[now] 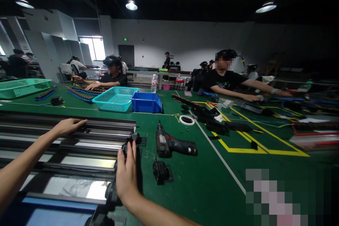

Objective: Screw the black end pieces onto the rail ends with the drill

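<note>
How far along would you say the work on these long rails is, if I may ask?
Black end fittings already sit at the right ends of the rails, though whether they are secured I cannot tell. The left hand rests on the rails and the right hand is against the fittings. One loose black fitting lies near the drill, apparently not yet used.

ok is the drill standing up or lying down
Lying down: the drill is on its side, body and handle along the green tabletop.
</note>
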